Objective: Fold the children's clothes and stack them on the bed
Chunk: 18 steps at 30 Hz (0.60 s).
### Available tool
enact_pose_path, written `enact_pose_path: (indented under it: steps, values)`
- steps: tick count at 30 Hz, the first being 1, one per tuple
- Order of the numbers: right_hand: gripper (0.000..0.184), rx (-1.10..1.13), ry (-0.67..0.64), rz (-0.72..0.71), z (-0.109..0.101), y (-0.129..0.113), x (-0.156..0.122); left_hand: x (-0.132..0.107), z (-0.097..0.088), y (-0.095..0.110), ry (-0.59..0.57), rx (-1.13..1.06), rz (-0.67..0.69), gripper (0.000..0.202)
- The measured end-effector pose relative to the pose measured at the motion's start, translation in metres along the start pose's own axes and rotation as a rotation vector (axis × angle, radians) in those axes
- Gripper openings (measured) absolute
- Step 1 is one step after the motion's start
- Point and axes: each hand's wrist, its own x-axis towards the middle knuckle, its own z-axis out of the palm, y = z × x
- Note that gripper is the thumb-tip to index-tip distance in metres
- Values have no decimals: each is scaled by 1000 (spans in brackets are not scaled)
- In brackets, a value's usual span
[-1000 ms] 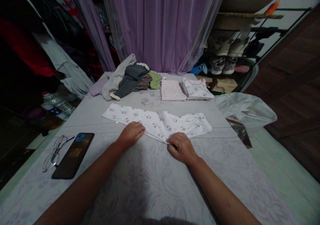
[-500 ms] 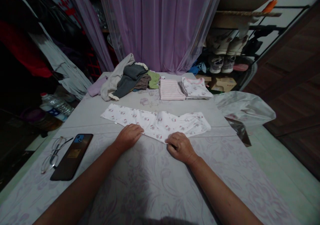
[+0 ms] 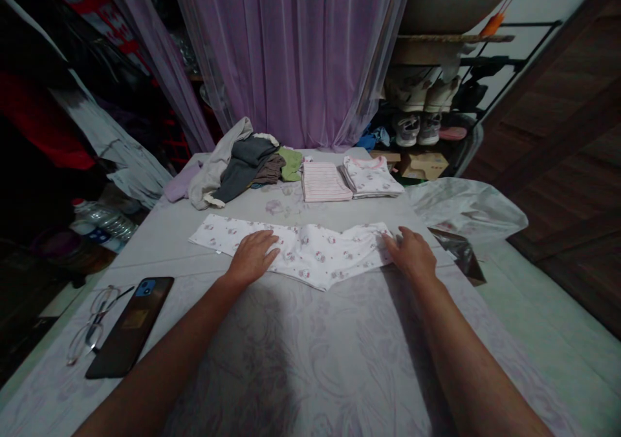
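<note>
A small pair of white pants (image 3: 310, 246) with a cartoon print lies across the table, its two legs stretched left and right. The pointed crotch faces me. My left hand (image 3: 252, 256) rests on the left part of the cloth, fingers spread and palm down. At the far right end, my right hand (image 3: 413, 253) touches the edge of the fabric with its thumb, the other fingers apart beyond it. Neither hand grips anything.
Behind the pants are a pile of crumpled clothes (image 3: 242, 165), a folded striped garment (image 3: 326, 182) and a folded printed top (image 3: 372, 177). A phone (image 3: 130, 327) and eyeglasses (image 3: 92, 324) lie at left. A plastic bag (image 3: 466, 207) hangs by the right edge.
My right hand has moved from the crotch point to the right end of the pants and its fingers have opened. My left hand has shifted slightly further onto the cloth.
</note>
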Motion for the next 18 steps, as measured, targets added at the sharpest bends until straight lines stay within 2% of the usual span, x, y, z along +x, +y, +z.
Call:
enact_pose_path:
  steps: [3,7,9,12,15,18]
  values:
    - [59,-82,-222,67,-2,4,16,12,1,-16,16,51,-51,37]
    - [42,-94,-315,-3,0,-2,20,25,1,-34,-15,100,-107,38]
    - [33,-57,-290,-28,-4,-2,20,31,0,-40,-51,104,-107,38]
    - [28,39,-166,11,-13,7,21,40,1,-45,-93,110,-101,37]
    - [30,123,-68,65,-17,22,25,47,3,-46,-100,121,-113,33]
    - [39,164,-83,51,-12,34,28,54,4,-44,-104,102,-139,27]
